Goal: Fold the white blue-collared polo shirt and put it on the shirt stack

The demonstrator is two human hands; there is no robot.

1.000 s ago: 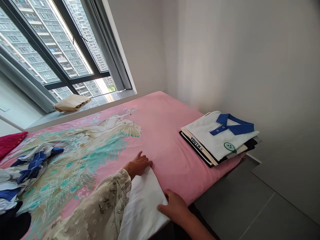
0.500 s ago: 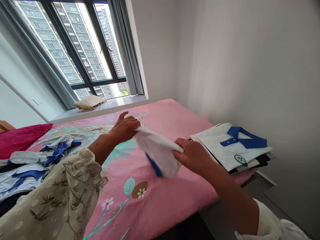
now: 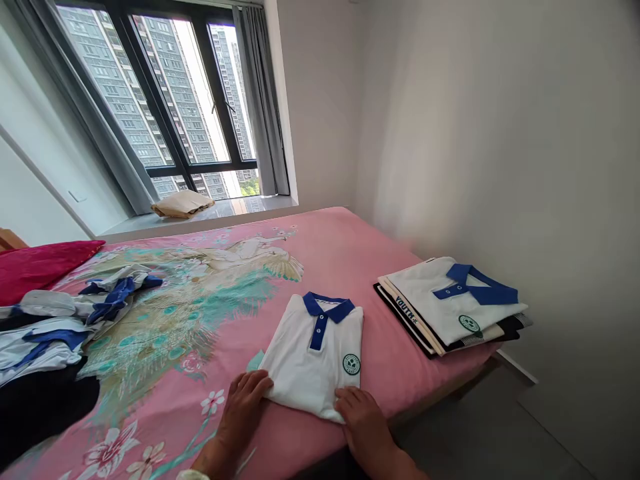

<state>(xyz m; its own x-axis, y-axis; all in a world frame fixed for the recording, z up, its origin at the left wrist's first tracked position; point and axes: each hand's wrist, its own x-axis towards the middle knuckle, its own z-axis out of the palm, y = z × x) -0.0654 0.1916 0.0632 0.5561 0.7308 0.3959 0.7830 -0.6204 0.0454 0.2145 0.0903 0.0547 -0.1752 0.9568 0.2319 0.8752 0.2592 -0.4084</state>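
Note:
A folded white polo shirt with a blue collar and a round green badge lies face up on the pink bedspread. At its lower left corner rests my left hand, fingers close together on the edge. My right hand touches the lower right corner, its fingers curled over the hem. To the right, another folded white polo with a blue collar tops a stack of folded clothes near the bed's edge.
Loose white and blue clothes and a black garment lie on the bed's left side. Behind them is a red pillow. A beige folded bundle sits on the windowsill. The bed's edge drops to a grey floor.
The white cloth held up between both hands now lies flat as a folded polo on the bed. Both hands have come down and nearer to me, onto its lower corners.

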